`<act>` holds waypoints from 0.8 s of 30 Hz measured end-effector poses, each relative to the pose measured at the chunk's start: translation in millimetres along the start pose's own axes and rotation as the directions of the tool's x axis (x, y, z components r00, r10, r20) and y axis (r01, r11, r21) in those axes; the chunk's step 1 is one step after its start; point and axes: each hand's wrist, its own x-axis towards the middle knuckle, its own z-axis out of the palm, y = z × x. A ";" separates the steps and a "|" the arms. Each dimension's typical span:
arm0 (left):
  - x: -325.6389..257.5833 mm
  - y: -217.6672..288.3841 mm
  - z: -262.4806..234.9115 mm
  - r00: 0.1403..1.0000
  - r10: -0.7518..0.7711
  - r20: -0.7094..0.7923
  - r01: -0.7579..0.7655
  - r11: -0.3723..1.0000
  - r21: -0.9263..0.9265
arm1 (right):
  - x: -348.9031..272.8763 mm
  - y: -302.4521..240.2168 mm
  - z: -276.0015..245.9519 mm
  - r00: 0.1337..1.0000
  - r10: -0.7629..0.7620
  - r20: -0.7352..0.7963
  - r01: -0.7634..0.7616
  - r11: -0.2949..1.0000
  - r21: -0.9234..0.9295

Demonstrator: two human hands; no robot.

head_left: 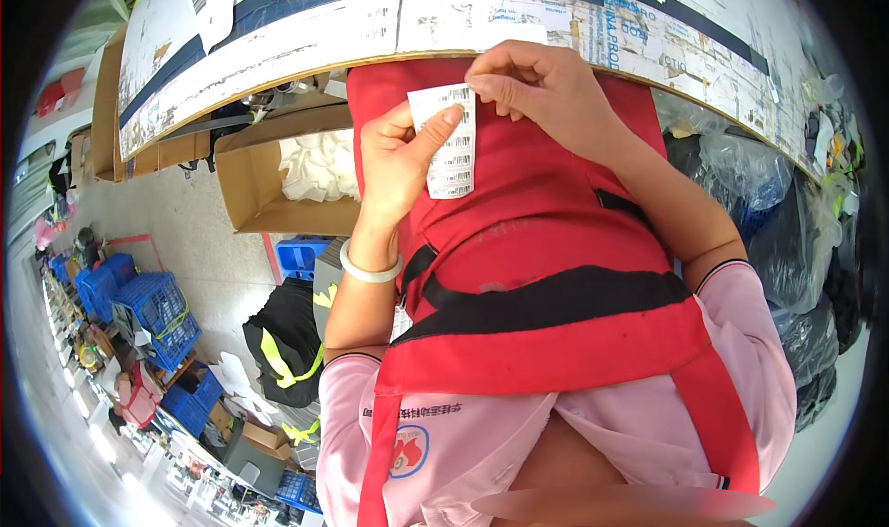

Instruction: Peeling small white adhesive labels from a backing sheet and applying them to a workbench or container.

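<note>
My left hand (404,155) pinches a white strip of barcode labels (452,168), thumb on its front face and fingers behind. The strip hangs over my red apron (519,184), just below the table edge. At the strip's upper right corner is my right hand (537,87), its thumb and forefinger pressed together there. Whether a single label sits between those fingertips is too small to make out. A pale bangle (370,266) circles my left wrist.
A worn white table (278,82) with blue tape spans the front, another label strip (373,13) lying on it. Below left stands a cardboard box (250,189) with white cloth pieces. Blue crates (159,319) sit farther left; clear plastic bags (787,240) are piled right.
</note>
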 end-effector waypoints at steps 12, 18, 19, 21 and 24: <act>7.5 2.8 6.9 0.995 -0.047 0.094 0.058 0.991 -0.117 | -5.2 0.0 -12.9 0.983 -0.036 0.178 0.033 0.999 0.022; 6.9 -2.5 4.9 0.988 -0.059 0.144 0.086 0.977 -0.193 | -6.6 -2.1 -14.3 0.967 0.050 0.249 -0.072 0.994 0.078; 7.4 -2.0 7.0 0.989 -0.053 0.139 0.082 0.972 -0.218 | -6.6 0.0 -13.9 0.968 0.051 0.247 -0.072 0.994 0.077; 5.1 0.1 11.5 0.992 -0.027 0.126 0.053 0.976 -0.210 | -7.7 8.5 -10.2 0.938 0.177 0.300 -0.262 0.926 0.273; 1.3 -0.5 14.4 0.988 0.006 0.155 0.031 0.971 -0.237 | -16.4 22.1 1.0 0.890 0.258 0.376 -0.412 0.807 0.422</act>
